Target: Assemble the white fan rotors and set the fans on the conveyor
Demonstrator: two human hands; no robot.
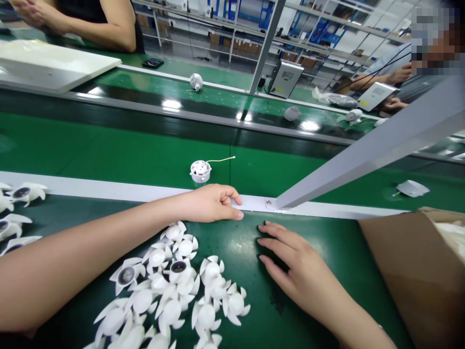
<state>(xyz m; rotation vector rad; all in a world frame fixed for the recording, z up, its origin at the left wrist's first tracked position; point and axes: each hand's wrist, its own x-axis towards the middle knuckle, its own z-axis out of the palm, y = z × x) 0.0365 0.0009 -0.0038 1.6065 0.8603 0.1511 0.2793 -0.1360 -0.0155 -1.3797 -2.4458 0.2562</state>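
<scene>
My left hand (pixel 212 202) rests on the white rail (pixel 109 192) at the edge of the green belt, fingers curled loosely with nothing visible in them. My right hand (pixel 290 257) lies flat on the dark green bench, fingers spread and empty. A small white fan assembly (pixel 200 170) with a thin wire sits on the belt just beyond my left hand. A heap of several white fan blades (pixel 174 291) lies on the bench under my left forearm.
A brown cardboard box (pixel 410 271) stands at the right. A grey metal strut (pixel 363 155) slants up from the rail. More fan blades (pixel 18 208) lie at far left. Other people's arms (pixel 109 24) work across the belt, near a white tray (pixel 47 63).
</scene>
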